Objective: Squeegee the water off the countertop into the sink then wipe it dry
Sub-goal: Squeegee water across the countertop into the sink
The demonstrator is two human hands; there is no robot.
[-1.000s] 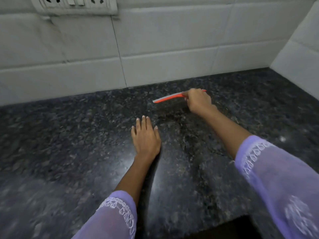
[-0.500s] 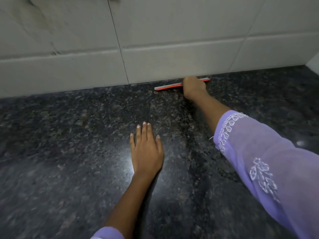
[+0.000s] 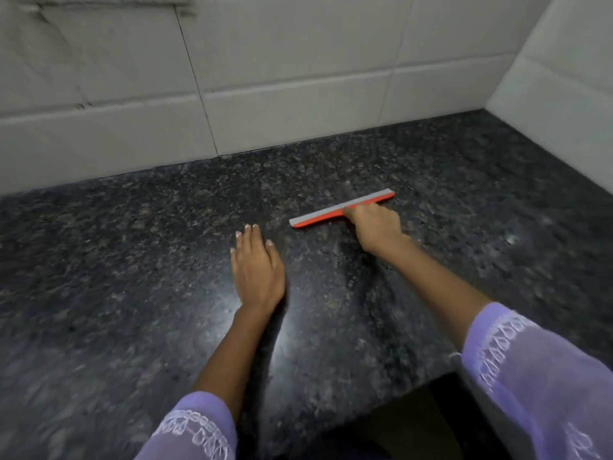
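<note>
An orange squeegee (image 3: 318, 219) with a grey rubber blade lies edge-down on the dark speckled granite countertop (image 3: 132, 260), its blade running from lower left to upper right. My right hand (image 3: 374, 227) grips its handle, which the fingers hide. Flat on the counter to the left of the squeegee rests my left hand (image 3: 257, 270), fingers straight and together. The stone shines wet around both hands. No sink or cloth is in view.
White tiled wall (image 3: 265, 78) backs the counter, and a second tiled wall (image 3: 564, 94) closes the right side, forming a corner. The counter's front edge (image 3: 381, 403) drops to a dark gap at the bottom right.
My right hand has pulled the squeegee from the base of the back wall toward me across the counter. My left hand stays flat in much the same spot.
</note>
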